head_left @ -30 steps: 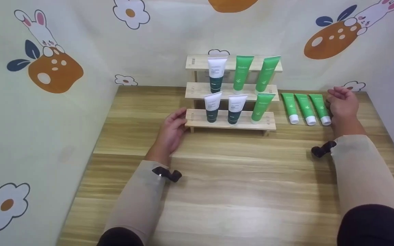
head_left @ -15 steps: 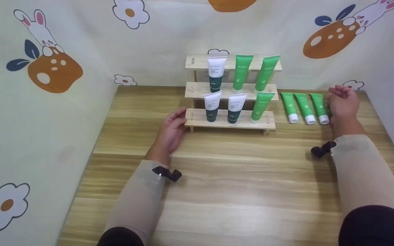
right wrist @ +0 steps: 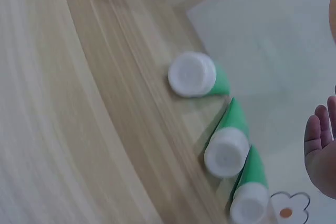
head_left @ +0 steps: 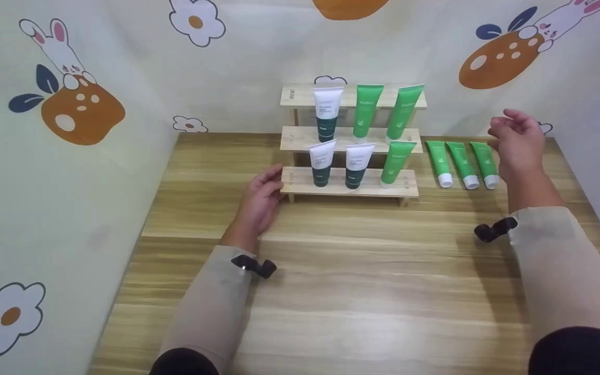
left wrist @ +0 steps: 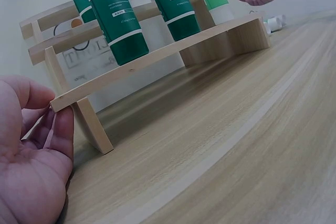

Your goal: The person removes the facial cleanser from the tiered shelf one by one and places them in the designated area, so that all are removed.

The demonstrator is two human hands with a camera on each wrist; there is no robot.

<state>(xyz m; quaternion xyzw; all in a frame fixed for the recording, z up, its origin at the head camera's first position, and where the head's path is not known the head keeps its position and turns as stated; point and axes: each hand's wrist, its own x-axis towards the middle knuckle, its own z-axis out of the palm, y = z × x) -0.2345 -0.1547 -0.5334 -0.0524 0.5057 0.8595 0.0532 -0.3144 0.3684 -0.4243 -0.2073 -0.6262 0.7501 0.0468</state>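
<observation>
A three-tier wooden display rack [head_left: 349,190] stands near the back wall. Its lowest step carries two white-and-dark-green squeeze tubes [head_left: 322,161] and a green tube [head_left: 398,162]; the step above carries one white-and-dark-green tube [head_left: 328,112] and two green tubes [head_left: 366,112]. At the lowest step's left end, my left hand [head_left: 262,200] pinches the board's corner [left wrist: 65,98] between thumb and fingers. My right hand [head_left: 520,143] hovers with fingers loosely bent and holds nothing. It is closest to the rightmost of three green tubes [head_left: 485,161] lying flat, white caps [right wrist: 227,152] toward me.
The wood-grain table [head_left: 362,271] meets a patterned backdrop [head_left: 248,67] behind the rack and at both sides. The flat tubes lie just right of the rack, side by side. A black wrist camera mount [head_left: 495,229] sticks out from the right sleeve.
My right hand has risen away from beside the rightmost flat tube and shifted slightly left at the fingertips. The left hand keeps its hold on the rack; the tubes stay in place.
</observation>
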